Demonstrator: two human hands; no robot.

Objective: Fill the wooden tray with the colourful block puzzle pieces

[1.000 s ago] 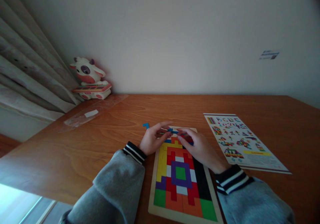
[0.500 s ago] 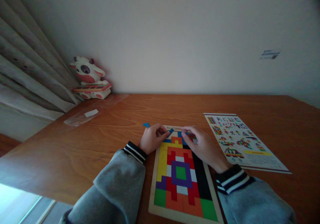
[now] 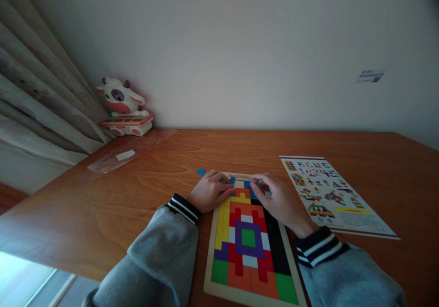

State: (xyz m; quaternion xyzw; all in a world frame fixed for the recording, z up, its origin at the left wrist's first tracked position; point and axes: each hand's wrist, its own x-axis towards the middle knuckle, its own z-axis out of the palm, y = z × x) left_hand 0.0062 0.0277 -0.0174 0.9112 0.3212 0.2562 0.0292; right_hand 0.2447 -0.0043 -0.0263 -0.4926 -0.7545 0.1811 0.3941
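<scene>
My left hand [image 3: 211,191] is closed at the upper left of a wooden puzzle board [image 3: 210,270], its fingertips on a blue puzzle piece [image 3: 232,180] that is partly covered by them. The piece lies at the board's far end, beside a bare pale gap [image 3: 239,184]. My right hand [image 3: 277,199] rests over the board's upper right, thumb and forefinger a little apart with nothing seen between them. Yellow, red, purple, black, orange and green pieces fill the nearer part of the board. Another blue piece [image 3: 200,172] sits on the table just beyond my left hand.
A printed pattern sheet [image 3: 356,219] lies to the right of the board on the wooden table [image 3: 164,161]. At the back left stand a toy cow with a keyboard [image 3: 126,108] and a clear plastic wrapper [image 3: 106,164]. A curtain [image 3: 44,92] hangs at the left.
The blue piece in my left hand, tilted above the board before, is now lower, at the board's far end. My left fingers have flattened over it. My right hand has hardly moved.
</scene>
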